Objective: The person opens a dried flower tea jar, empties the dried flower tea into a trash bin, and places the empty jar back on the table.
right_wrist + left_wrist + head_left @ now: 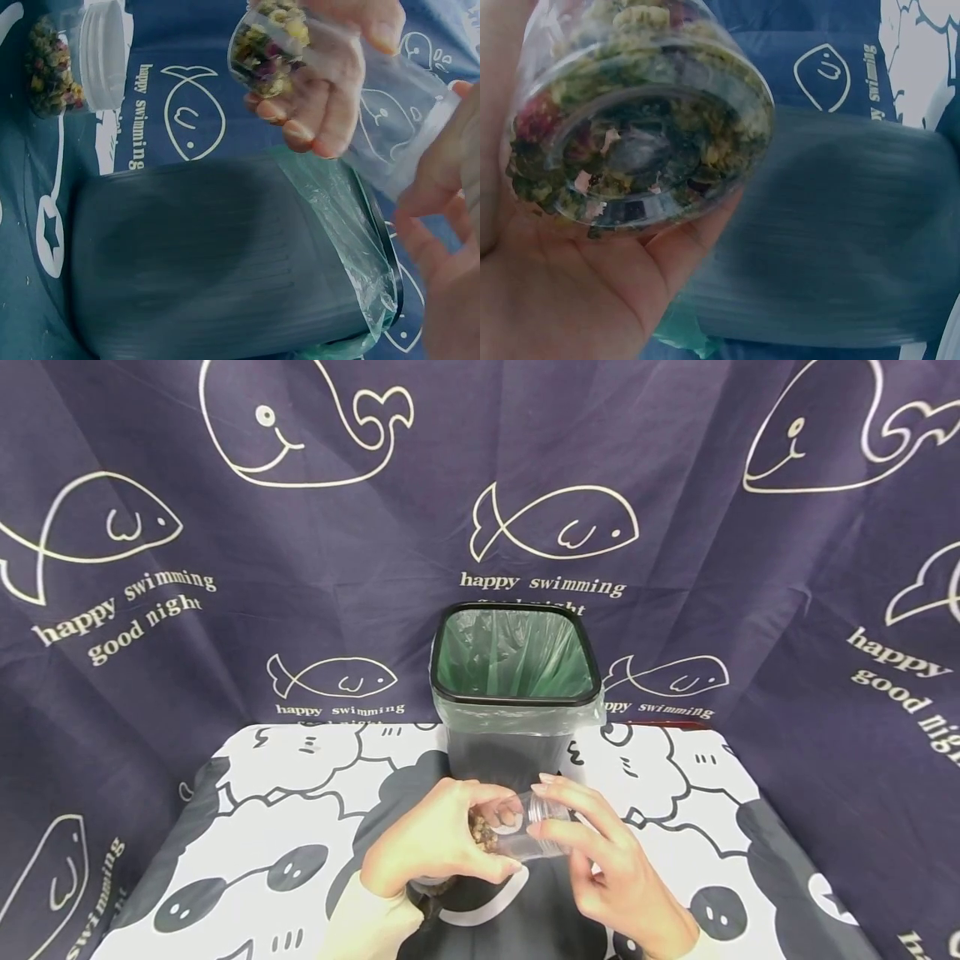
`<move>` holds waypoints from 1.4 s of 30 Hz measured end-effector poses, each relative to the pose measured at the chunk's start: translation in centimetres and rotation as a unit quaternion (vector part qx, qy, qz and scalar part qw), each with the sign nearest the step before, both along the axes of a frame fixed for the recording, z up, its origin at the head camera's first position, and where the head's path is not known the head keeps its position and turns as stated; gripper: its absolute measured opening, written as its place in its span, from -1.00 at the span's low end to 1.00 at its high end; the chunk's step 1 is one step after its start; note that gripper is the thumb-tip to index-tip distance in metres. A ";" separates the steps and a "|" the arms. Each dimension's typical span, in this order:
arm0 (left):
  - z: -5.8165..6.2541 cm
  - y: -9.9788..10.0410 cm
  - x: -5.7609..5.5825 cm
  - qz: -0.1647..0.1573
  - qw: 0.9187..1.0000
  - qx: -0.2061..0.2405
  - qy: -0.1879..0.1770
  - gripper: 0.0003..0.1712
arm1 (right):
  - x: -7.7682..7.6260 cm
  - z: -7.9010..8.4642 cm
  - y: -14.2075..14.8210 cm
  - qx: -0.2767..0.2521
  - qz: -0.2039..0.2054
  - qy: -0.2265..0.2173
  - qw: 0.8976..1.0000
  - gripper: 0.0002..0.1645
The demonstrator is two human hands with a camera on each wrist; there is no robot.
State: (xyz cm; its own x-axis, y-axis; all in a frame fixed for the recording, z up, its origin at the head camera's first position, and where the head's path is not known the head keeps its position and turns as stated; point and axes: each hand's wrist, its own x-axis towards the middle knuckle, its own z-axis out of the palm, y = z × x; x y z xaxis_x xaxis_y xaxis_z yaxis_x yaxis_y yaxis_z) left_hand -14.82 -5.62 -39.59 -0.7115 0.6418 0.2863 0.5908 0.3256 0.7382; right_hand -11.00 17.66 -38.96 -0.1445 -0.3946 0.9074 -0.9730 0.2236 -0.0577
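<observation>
My left hand (427, 839) grips a clear jar (516, 845), its thumb and fingers around the body near the base. The jar lies sideways in the air, and dried flowers (270, 49) are heaped at its bottom end. In the left wrist view, yellow, green and dark red bits show through the round base (641, 146). My right hand (615, 852) holds the jar's other end, fingertips on its clear ridged lid (546, 818). Under my left wrist stands a second clear jar (56, 67), lidded and partly filled with similar dried flowers.
Just beyond my hands stands a dark grey trash bin (510, 752) with a black rim (517, 702) and a translucent green bag (510, 647). It stands on a table with a black-and-white cartoon cloth (285, 810). Dark blue printed curtains (375, 543) enclose the back and sides.
</observation>
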 end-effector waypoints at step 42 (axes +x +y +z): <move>-0.1 0.6 0.5 0.134 0.984 -0.082 0.083 -0.46 | 0.7 -2.3 2.1 0.041 -0.214 -0.395 0.892 -0.68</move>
State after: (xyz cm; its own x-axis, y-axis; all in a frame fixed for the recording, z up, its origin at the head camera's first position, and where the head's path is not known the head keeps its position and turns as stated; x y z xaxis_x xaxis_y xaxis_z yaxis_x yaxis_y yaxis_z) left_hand -14.35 -5.00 -39.70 -0.8134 0.4849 0.3213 0.5757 0.5923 0.5636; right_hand -10.29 19.79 -41.23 -0.8801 -0.2103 0.4257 -0.4599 0.6010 -0.6537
